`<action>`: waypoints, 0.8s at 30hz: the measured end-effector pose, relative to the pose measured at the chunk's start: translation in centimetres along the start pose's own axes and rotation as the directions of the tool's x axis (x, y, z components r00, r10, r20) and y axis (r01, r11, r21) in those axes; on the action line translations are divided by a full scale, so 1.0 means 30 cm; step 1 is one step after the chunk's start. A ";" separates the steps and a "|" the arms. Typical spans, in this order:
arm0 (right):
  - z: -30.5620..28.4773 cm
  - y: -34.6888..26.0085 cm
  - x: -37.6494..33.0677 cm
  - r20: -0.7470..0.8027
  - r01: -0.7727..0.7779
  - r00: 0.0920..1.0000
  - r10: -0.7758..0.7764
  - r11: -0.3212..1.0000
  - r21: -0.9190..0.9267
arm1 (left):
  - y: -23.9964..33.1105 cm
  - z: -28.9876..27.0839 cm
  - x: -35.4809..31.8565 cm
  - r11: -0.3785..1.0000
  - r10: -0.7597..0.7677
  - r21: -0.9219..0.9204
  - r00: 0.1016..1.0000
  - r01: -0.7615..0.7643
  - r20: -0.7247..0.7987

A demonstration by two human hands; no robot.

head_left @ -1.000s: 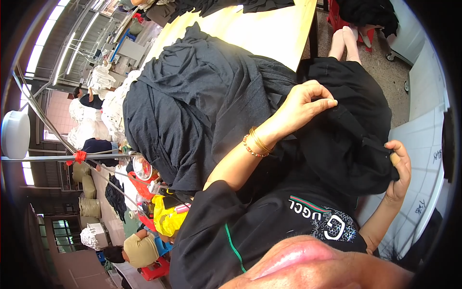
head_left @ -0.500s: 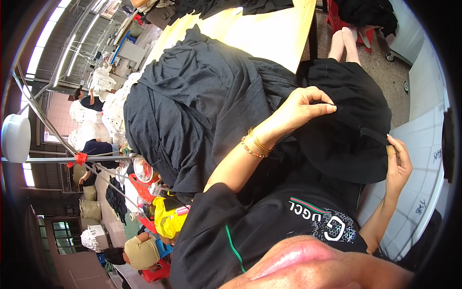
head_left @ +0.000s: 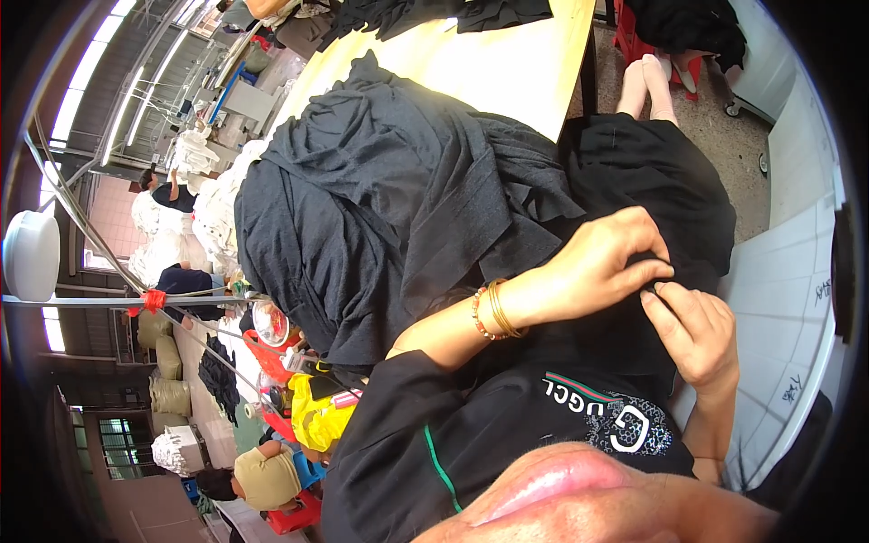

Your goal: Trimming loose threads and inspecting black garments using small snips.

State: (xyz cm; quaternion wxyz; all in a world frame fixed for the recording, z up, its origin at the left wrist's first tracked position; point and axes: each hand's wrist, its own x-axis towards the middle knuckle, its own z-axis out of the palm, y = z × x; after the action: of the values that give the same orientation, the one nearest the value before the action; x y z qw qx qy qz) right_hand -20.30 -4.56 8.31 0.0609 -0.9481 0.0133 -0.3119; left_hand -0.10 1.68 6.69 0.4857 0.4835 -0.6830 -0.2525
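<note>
My left hand (head_left: 625,261), with gold bangles and a beaded bracelet at its wrist, is closed, thumb and forefinger pinching black fabric over my lap. Right beside it, my right hand (head_left: 695,333) is closed too, its fingertips almost meeting the left thumb at the same fabric. The pinched edge is mostly hidden by the fingers, and black cloth against my dark clothing makes its outline hard to follow. To the left of my hands lies a large heap of dark grey-black cloth (head_left: 362,181), its loose folds reaching close to my left wrist.
A pale yellow table (head_left: 525,68) carries more black cloth pieces (head_left: 502,13) at its far end. A white panel (head_left: 778,299) stands close on my right. Yellow bags (head_left: 317,412) lie on the left. A seated person (head_left: 267,475) and others are farther left.
My hands were apart and have come together over my lap. The left moved right and nearer; the right moved left. The loose cloth beside my left wrist now hangs differently.
</note>
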 end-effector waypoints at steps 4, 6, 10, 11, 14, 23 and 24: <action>0.013 0.010 0.018 -0.054 -0.039 0.998 0.041 0.999 0.034 | 0.002 0.006 -0.009 0.997 -0.075 -0.023 0.996 0.076 0.041; 0.016 0.014 0.022 -0.135 -0.033 0.990 0.037 0.999 0.036 | -0.004 0.002 -0.008 0.984 -0.118 -0.126 0.988 0.130 0.097; 0.025 0.012 0.006 -0.139 -0.121 0.981 0.133 0.989 0.091 | -0.014 0.008 -0.012 0.989 -0.093 -0.105 0.992 0.101 0.081; 0.028 0.014 0.004 -0.139 -0.149 0.977 0.164 0.982 0.115 | -0.018 0.008 -0.016 0.985 -0.103 -0.130 0.991 0.114 0.086; 0.010 0.010 0.000 -0.137 -0.207 0.965 0.225 0.969 0.137 | -0.011 0.013 -0.007 0.978 -0.106 -0.170 0.989 0.123 0.106; 0.016 0.021 0.010 -0.101 -0.283 0.949 0.299 0.948 0.148 | -0.031 0.023 -0.022 0.897 -0.273 -0.319 0.952 0.305 0.142; 0.018 0.022 0.009 -0.099 -0.291 0.946 0.308 0.944 0.156 | -0.028 0.017 -0.021 0.906 -0.263 -0.302 0.953 0.297 0.147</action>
State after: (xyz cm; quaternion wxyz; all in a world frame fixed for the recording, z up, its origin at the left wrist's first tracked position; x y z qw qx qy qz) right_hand -19.74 -5.18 7.96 0.1725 -0.9076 0.1395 -0.3564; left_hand -0.18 1.85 5.53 0.4806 0.4775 -0.5804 -0.4518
